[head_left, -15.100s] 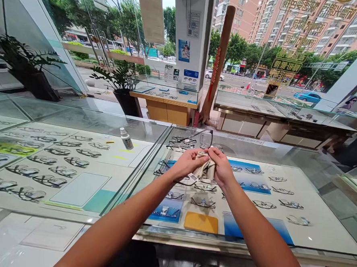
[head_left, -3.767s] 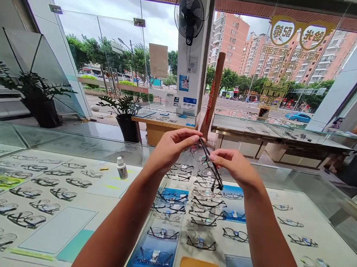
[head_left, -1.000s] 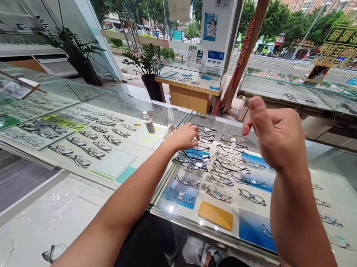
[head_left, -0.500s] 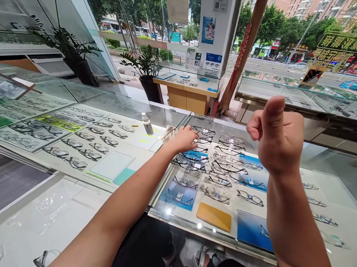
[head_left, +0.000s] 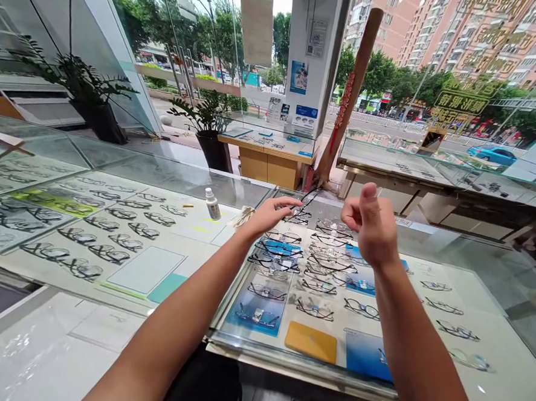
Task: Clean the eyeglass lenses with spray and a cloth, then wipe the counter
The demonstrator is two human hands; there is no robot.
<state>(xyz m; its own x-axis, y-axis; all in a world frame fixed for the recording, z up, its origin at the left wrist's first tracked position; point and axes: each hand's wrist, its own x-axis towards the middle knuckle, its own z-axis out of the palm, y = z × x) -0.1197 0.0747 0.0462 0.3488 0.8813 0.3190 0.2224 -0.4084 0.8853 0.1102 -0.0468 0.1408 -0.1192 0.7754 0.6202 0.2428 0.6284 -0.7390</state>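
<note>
Glasses point(head_left: 311, 194) (in left hand point(head_left: 271, 215)) aslant toward upper right

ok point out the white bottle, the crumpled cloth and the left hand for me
White bottle point(head_left: 213, 208): head view, middle of its body.
Crumpled cloth point(head_left: 242, 216): head view, its visible middle.
Left hand point(head_left: 271, 215): head view, back of the hand.

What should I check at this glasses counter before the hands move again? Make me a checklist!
1. Dark glasses at the fingertips of the left hand: ok.
2. Firm grip on them: cannot tell, that part is too small to see.
3. Right hand empty: cannot tell, its fingers are curled.
4. Bottle standing up: ok.
5. Cloth neatly folded: not ok, it's crumpled.
</note>
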